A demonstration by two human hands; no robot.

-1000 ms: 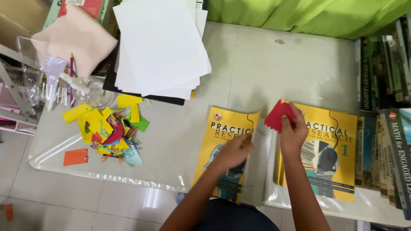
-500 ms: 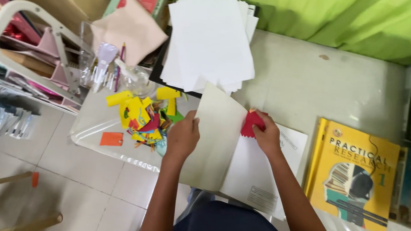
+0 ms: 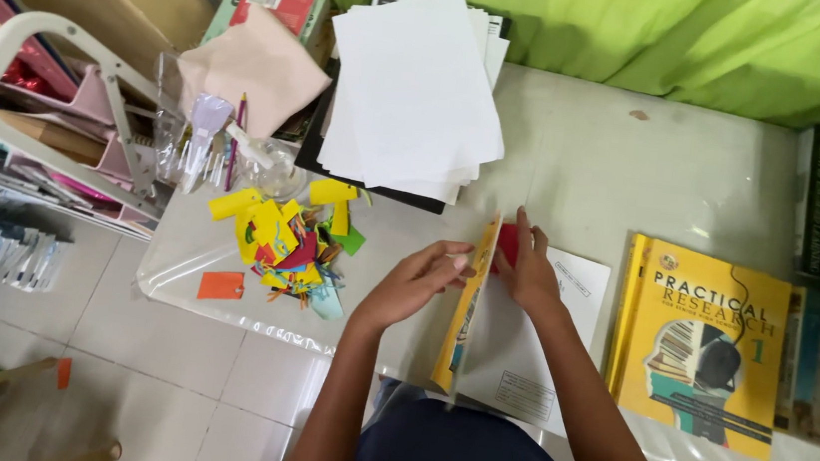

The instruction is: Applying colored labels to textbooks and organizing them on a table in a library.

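Head view: two yellow books; one open book (image 3: 510, 340) at the table's near edge, its cover upright under the left hand's (image 3: 420, 282) loosely curled fingers; right hand (image 3: 527, 267) pinches a red paper piece (image 3: 506, 247) onto the page; closed book (image 3: 705, 344) just beside; bare tabletop (image 3: 626, 171) beyond.

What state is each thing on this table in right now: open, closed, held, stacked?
Yellow book: half open, cover standing on edge.
Left hand: fingers on the cover.
Right hand: pressing a red paper piece inside.
Second yellow book: closed, lying flat.
White sheets: loosely stacked.
Coloured paper scraps: heaped.
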